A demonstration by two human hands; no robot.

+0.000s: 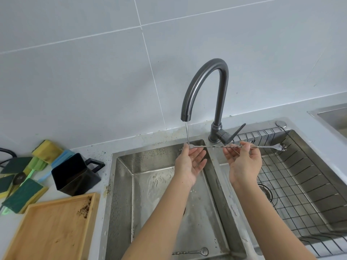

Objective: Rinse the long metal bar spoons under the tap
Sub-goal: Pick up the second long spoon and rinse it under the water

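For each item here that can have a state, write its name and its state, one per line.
Tap: running, thin stream.
Held bar spoon: horizontal, far end under the stream, bowl still dirty.
Left hand: open, palm up, fingertips at the spoon's end.
Right hand: pinching the spoon's shaft.
Second bar spoon: lying in the left basin.
Wooden tray: speckled with grounds.

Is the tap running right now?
On. A thin stream falls from the tap spout onto the end of the bar spoon by the left hand.

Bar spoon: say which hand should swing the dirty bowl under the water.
Right. The right hand grips the bar spoon nearest its speckled bowl; the left hand only steadies the far tip.
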